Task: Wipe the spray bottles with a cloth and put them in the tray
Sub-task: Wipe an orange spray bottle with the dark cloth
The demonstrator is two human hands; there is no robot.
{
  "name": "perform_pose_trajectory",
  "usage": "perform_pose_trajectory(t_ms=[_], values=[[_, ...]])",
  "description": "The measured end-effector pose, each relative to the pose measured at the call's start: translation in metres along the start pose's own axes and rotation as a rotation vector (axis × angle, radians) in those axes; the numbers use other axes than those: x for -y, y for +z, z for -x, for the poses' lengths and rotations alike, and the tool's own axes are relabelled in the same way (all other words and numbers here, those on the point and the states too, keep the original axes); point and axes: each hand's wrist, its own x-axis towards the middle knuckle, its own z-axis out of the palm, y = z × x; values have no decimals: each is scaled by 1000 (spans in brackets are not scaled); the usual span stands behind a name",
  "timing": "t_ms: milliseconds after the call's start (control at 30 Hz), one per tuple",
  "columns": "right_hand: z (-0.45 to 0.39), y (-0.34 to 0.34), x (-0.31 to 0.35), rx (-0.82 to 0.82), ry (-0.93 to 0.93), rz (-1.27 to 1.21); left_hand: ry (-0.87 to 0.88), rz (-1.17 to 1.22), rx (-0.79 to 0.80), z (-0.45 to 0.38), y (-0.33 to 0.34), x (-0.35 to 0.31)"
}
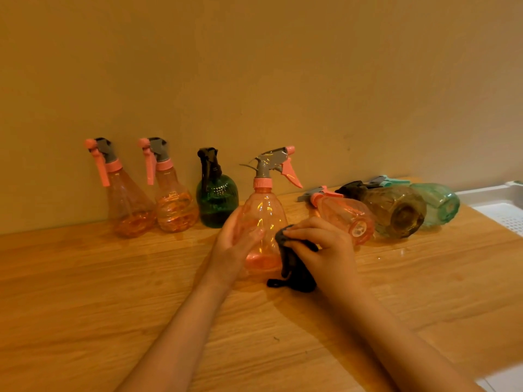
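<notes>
On a wooden table (113, 278) set against a plain wall (254, 66): upright pink spray bottle (264, 222) at centre, grey sprayer head with pink trigger pointing right. Left hand (236, 247) wrapped around the bottle's left side, fingers curled over the clear plastic. Right hand (325, 250) just beside it, fingers pinching a bunched dark cloth (294, 267) pressed against the bottle's lower right side; loose end of the cloth trailing down onto the tabletop.

Lined up behind and to the left, near the wall, three more bottles standing: cone-shaped pink bottle (127, 205) farthest left, rounder pink bottle (175, 205) next to it, then dark green bottle (216, 199) with a black sprayer, closest to the held one.

Lying on their sides to the right, bases toward the camera: small pink bottle (348, 215) just behind the right hand, amber-brown bottle (396, 212) touching or nearly touching it, and teal bottle (437, 203) beyond that, partly hidden.

At the far right edge, white plastic tray (498, 202) with a perforated floor, only its corner visible, holding no bottles in the part seen. Another white surface (506, 383) peeking in at the bottom right corner, too cropped to identify.
</notes>
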Motion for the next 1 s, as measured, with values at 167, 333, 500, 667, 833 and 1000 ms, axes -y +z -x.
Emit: perform_pose_trajectory(t_ms=[167,333,500,667,833,1000], values=[[-45,-1,8,0,2,99,-8,1,48,1,-2,2],[-61,5,9,-25,-90,159,-33,-16,61,1,-3,1],[-21,4,2,-13,-55,104,-38,64,10,-1,-1,1],[14,2,-6,102,-63,60,-17,67,-36,-3,-2,0],[15,2,-9,192,-50,4,-54,188,-119,-5,-5,3],[17,2,-12,236,-51,44,-89,293,-159,-5,-5,0]])
